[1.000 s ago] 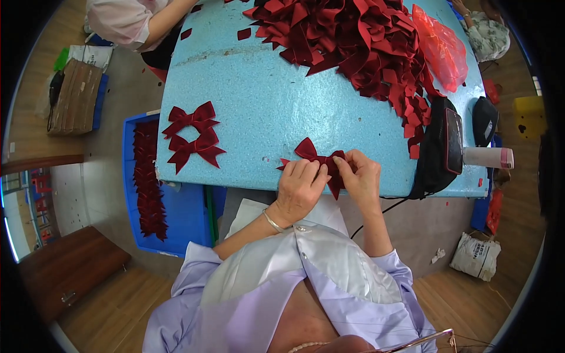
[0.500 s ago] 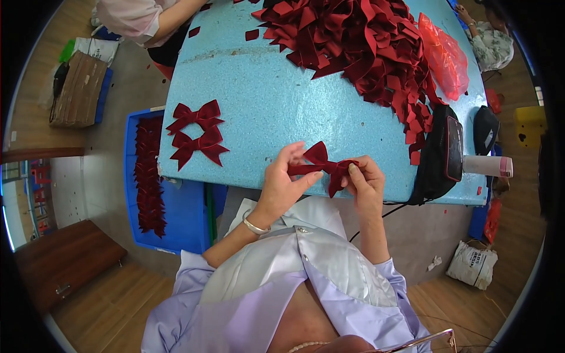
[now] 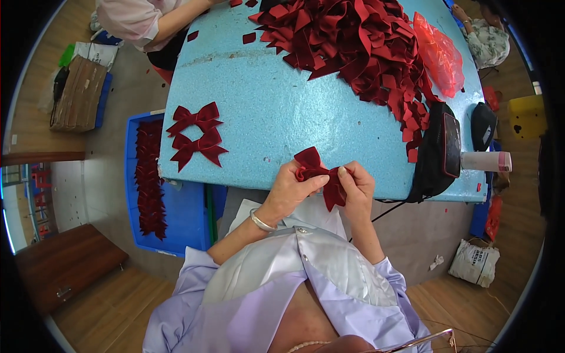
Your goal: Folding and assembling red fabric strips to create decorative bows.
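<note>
A dark red velvet bow (image 3: 334,191) is held between my two hands at the table's near edge. My left hand (image 3: 297,187) pinches its left loop, thumb lying across the front. On the other side my right hand (image 3: 356,185) grips the bow near its middle with thumb and fingertips; part of the knot is hidden behind the fingers. One tail hangs down and another piece sticks up above my left thumb. To the left, two finished-looking bows lie on the blue table (image 3: 253,117), an upper bow (image 3: 197,116) and a lower bow (image 3: 199,147) nearly touching.
A big heap of red velvet ribbon pieces (image 3: 353,47) covers the far table, beside a red plastic bag (image 3: 438,56). A black pouch (image 3: 438,153) and a pale cylinder (image 3: 485,161) stand right. A blue bin (image 3: 176,217) holds rows of bows. Another person's arm (image 3: 176,23) shows far left.
Both hands have drawn closer together and slightly nearer my body with the bow. My right hand has shifted from the bow's right loop toward its middle.
</note>
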Demonstrator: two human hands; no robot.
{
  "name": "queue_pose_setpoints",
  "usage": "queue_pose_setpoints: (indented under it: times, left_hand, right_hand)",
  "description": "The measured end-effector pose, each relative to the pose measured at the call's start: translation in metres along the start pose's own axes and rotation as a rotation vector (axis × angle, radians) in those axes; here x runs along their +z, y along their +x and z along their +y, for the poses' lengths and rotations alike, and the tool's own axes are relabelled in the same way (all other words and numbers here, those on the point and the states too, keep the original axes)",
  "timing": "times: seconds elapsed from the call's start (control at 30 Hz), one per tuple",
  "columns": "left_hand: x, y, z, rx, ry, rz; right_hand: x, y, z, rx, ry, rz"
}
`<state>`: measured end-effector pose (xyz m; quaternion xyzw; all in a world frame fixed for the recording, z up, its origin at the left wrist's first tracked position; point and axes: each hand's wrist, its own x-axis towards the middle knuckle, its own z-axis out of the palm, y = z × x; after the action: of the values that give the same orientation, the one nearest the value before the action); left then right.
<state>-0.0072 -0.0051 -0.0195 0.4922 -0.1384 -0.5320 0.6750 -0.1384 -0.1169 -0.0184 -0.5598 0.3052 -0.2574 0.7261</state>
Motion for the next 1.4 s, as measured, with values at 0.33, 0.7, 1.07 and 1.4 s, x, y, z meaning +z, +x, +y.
queue_pose_setpoints:
  times: [0.33, 0.7, 1.07, 1.4]
  left_hand:
    - [-0.002, -0.006, 0.009, 0.084, 0.040, 0.037]
    - [0.001, -0.006, 0.012, 0.138, 0.003, -0.026]
    - [-0.001, -0.009, 0.011, 0.103, 0.002, -0.030]
    - [0.001, -0.010, 0.013, 0.091, -0.028, -0.034]
  right_hand:
    - [0.002, -0.001, -0.019, -0.119, -0.020, 0.112]
    - [-0.008, 0.012, -0.027, -0.429, -0.484, -0.166]
    - [-0.004, 0.008, -0.043, -0.443, -0.559, -0.142]
    - [0.000, 0.006, -0.047, -0.425, -0.623, -0.158]
